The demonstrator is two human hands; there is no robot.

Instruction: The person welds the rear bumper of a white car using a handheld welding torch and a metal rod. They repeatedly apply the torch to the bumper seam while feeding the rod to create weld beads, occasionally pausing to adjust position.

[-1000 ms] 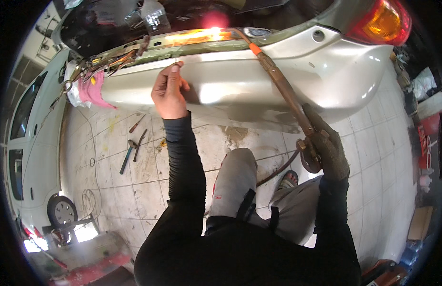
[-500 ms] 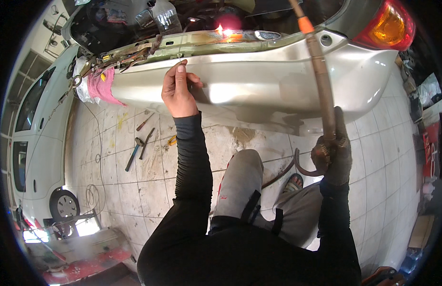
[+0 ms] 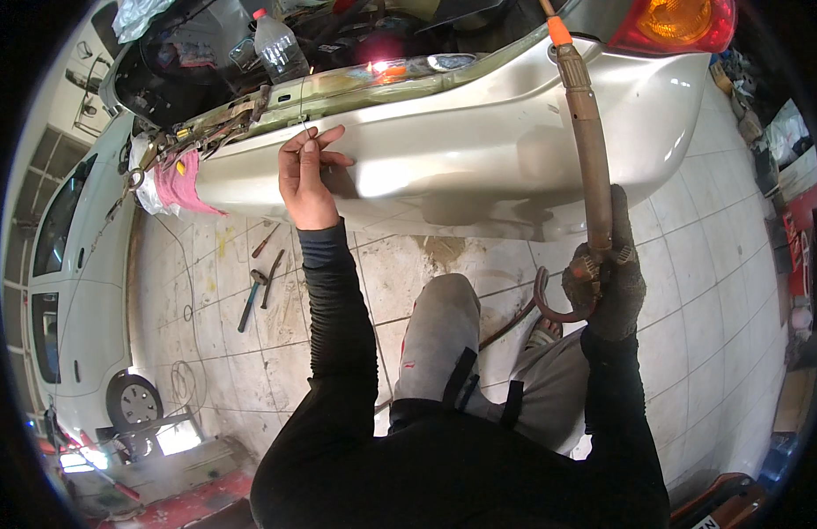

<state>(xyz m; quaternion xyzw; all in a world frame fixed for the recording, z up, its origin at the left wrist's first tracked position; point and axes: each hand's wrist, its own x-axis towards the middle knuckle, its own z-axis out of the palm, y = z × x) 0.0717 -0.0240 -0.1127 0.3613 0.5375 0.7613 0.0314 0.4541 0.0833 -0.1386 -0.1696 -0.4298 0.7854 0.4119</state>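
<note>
My gloved right hand (image 3: 622, 304) grips a long brass-coloured torch (image 3: 588, 163) by its lower end, near the valve knobs. An orange collar sits near its top, and the tip runs out of view at the upper edge. My bare left hand (image 3: 310, 189) pinches a thin metal rod (image 3: 304, 104) between thumb and forefinger, with the other fingers spread. This hand is just in front of a silver car bumper (image 3: 501, 159). Behind the bumper, a metal panel (image 3: 338, 86) glows orange and pink at one spot.
A clear plastic bottle (image 3: 279, 51) and loose tools lie along the car's opening. A pink cloth (image 3: 178, 183) hangs over the bumper's left end. On the tiled floor are a hammer (image 3: 251, 301) and other tools. A hose (image 3: 505, 328) runs by my legs; a white car (image 3: 87, 264) stands left.
The view has shifted, and the car sits slightly differently in it. The bright flame at the panel has shrunk to a smaller glow. Both hands keep their holds; the left fingers spread more.
</note>
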